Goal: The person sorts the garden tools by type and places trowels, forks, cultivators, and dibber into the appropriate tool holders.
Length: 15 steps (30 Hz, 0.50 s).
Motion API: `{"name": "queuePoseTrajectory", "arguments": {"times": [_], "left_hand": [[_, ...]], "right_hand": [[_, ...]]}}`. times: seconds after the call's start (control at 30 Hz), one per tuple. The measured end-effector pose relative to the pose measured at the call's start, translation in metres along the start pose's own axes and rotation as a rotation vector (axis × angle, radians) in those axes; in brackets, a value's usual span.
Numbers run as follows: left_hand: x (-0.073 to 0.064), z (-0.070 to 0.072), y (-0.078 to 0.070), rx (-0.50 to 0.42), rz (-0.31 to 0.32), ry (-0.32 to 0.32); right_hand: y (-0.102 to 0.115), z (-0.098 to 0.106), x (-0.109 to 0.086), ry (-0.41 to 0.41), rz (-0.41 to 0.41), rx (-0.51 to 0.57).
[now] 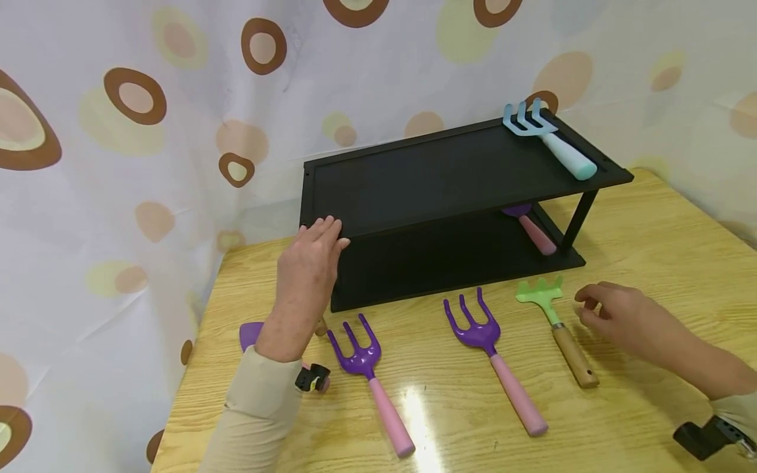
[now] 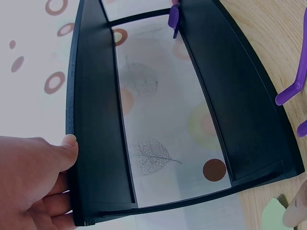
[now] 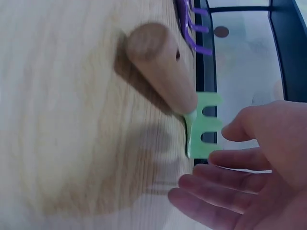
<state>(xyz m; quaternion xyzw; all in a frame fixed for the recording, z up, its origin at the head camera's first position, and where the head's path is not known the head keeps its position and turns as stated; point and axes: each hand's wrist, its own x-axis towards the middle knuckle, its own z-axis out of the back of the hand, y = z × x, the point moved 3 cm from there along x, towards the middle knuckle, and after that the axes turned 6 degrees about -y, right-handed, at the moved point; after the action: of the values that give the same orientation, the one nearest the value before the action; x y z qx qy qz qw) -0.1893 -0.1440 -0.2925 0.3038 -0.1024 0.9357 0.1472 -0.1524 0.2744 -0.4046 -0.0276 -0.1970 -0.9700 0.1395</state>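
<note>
Behind everything, pale cloth (image 1: 367, 79) patterned with brown rings; beneath, a light wooden table (image 1: 680, 230). On it, a two-tier black rack (image 1: 414, 180). Gripped at its left end by the left hand (image 1: 310, 269), with thumb and fingers curled round the edge. Just beside the right hand (image 1: 623, 322), before the rack's right end, a green rake (image 1: 558, 328) with a wooden handle. Between right thumb and fingertips, only a gap; fingers loosely bent. Left of the rake, two pink-handled tools, tines toward the rack: a nearer purple fork (image 1: 497, 368) and a farther fork (image 1: 376, 392). Partly behind the left sleeve (image 1: 260, 394), another purple tool (image 1: 250, 335). On the upper tier, at right, a light blue rake (image 1: 556, 146); below, on the lower tier, a pink-handled tool (image 1: 537, 235), partly hidden.
</note>
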Motion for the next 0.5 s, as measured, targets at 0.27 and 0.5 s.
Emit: {"name": "queuePoseTrajectory", "arguments": {"times": [0.27, 0.5], "left_hand": [[-0.001, 0.0, 0.0, -0.008, 0.009, 0.007], [0.0, 0.0, -0.001, -0.011, 0.004, -0.003]], "right_hand": [[0.008, -0.011, -0.017, 0.078, -0.03, 0.04], [0.017, -0.015, -0.027, 0.129, -0.052, 0.061]]}}
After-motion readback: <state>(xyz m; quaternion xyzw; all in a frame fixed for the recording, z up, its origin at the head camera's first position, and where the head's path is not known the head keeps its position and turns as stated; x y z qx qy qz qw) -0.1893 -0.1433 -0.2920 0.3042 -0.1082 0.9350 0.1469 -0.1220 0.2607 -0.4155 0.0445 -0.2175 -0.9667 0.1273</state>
